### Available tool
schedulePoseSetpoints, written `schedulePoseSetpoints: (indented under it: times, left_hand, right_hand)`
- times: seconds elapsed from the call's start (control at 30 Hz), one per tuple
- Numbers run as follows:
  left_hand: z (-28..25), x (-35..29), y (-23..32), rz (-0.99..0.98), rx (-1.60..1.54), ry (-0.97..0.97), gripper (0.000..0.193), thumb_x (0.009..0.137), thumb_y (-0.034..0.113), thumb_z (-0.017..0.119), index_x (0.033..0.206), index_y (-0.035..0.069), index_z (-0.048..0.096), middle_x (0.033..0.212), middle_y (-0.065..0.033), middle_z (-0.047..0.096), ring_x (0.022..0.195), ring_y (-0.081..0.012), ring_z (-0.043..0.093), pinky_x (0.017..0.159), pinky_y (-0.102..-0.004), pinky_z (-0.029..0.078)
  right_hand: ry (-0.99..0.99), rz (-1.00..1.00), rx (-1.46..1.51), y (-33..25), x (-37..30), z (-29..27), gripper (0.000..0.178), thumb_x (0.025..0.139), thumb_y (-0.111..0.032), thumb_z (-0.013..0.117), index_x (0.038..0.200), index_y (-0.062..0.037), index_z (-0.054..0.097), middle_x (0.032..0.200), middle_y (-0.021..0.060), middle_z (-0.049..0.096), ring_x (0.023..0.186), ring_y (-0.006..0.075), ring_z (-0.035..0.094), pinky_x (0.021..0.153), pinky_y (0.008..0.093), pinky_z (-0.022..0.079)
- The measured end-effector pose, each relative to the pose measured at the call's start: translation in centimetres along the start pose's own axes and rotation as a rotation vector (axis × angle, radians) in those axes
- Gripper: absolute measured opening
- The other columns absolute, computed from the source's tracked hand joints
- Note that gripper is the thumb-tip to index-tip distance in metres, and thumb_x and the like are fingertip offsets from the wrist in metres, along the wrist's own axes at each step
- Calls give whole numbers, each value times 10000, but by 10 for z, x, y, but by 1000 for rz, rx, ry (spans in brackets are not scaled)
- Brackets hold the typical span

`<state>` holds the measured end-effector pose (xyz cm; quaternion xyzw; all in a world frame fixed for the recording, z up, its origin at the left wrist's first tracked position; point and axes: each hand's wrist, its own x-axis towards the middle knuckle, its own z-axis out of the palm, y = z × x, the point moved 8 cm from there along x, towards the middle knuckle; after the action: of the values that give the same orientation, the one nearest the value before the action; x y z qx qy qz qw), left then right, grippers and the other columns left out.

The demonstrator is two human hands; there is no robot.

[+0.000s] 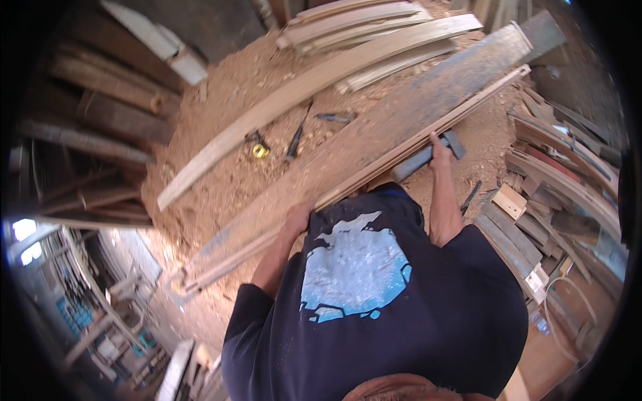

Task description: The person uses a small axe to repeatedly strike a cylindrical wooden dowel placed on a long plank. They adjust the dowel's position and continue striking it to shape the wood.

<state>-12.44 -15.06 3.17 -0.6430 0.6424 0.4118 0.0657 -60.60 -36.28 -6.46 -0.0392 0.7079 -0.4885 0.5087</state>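
Observation:
A long, thin grooved wooden strip (471,107) lies along the near edge of a wide, worn plank (374,137), both slanting from lower left to upper right. My left hand (299,219) is closed over the strip left of my body, its fingertips partly hidden. Farther right, my right hand (441,152) grips the strip's near side, thumb showing and most fingers out of sight. Just under that hand is a dark grey, T-shaped bar (416,162); whether the hand touches it, I cannot tell.
Sawdust surrounds the plank. Beyond it lie a yellow tape measure (259,151), a dark-handled tool (294,144), another dark tool (336,117) and a long curved board (294,100). Curved pieces (361,27) are stacked at the back. Scrap wood (511,234) is piled at right, timbers (100,83) at left.

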Motion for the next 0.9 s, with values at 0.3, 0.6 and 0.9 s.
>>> schedulePoseSetpoints:
  times: [0.3, 0.6, 0.9]
  left_hand:
    - [-15, 54, 20, 129, -415, -254, 755, 740, 412, 761, 1356, 42, 531, 1200, -247, 665, 1110, -413, 639, 943, -447, 510]
    - [-44, 101, 119, 17, -139, -139, 551, 706, 283, 820, 1190, 101, 629, 1128, -234, 689, 1076, -421, 652, 887, -487, 522]
    - [-57, 91, 105, -11, 19, 39, 517, 724, 241, 762, 1214, 151, 622, 1032, -211, 712, 990, -418, 682, 858, -501, 534]
  right_hand:
    - [-30, 223, 61, 4, -5, 24, 324, 852, -215, 831, 1116, -134, 663, 1059, 43, 707, 938, 257, 693, 821, 457, 590]
    - [-155, 185, 227, 12, -1, 33, 493, 883, -254, 796, 1305, -116, 581, 1222, 97, 663, 1122, 324, 633, 961, 584, 523]
    - [-325, 126, 442, -17, -40, 80, 410, 875, -235, 780, 1236, -122, 620, 1158, 70, 685, 1075, 305, 654, 953, 526, 535]
